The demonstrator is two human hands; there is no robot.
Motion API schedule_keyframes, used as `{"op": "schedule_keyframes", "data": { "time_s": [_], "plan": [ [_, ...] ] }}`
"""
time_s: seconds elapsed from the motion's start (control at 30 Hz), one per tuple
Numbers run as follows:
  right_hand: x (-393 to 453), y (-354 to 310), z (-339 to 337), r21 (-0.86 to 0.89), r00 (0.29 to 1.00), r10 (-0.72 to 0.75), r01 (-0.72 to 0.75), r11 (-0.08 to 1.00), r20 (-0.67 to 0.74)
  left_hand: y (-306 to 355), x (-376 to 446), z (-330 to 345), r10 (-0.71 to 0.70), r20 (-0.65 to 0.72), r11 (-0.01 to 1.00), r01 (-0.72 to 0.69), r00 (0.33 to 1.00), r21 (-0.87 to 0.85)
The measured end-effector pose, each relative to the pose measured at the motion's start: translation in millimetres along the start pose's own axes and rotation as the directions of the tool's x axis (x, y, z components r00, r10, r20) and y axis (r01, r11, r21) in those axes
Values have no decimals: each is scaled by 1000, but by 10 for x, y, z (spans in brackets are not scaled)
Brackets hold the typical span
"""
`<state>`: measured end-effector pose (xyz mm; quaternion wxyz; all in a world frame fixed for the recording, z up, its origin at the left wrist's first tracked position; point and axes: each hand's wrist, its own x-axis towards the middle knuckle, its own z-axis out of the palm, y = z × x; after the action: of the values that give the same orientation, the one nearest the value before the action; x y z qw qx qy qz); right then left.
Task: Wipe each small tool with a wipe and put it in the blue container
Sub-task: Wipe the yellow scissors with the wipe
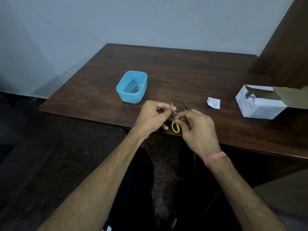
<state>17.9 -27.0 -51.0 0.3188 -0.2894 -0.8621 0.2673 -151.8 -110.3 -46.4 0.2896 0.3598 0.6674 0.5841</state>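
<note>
The right hand (198,129) covers one yellow handle of the scissors (175,126) and most of the blades, and a wipe, if there is one, can't be made out between the fingers (173,110). The tools (135,89) in the blue container (131,97) are too small to name. Print on the white box (261,107) is unreadable, and its flap and the surface (183,72) run off the right edge

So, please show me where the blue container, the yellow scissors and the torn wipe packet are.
blue container (131,97): head view, on its front wall.
yellow scissors (175,127): head view, on the yellow handle loop.
torn wipe packet (214,103): head view, on its middle.
</note>
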Motion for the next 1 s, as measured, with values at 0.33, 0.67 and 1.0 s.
{"op": "schedule_keyframes", "data": {
  "time_s": [0.33,0.67,1.0],
  "plan": [
    [-276,93,36,43,995,65,-62,997,-74,-2,-3,15,-6,-5,1000,6,1000,-4],
    [-53,-43,33,-33,992,105,-108,994,-74,4,-2,12,-7,15,1000,7,1000,1],
    [-70,-55,74,-34,991,89,-93,995,-104,-7,-11,24,17,-13,1000,-17,1000,-2]
  ]
}}
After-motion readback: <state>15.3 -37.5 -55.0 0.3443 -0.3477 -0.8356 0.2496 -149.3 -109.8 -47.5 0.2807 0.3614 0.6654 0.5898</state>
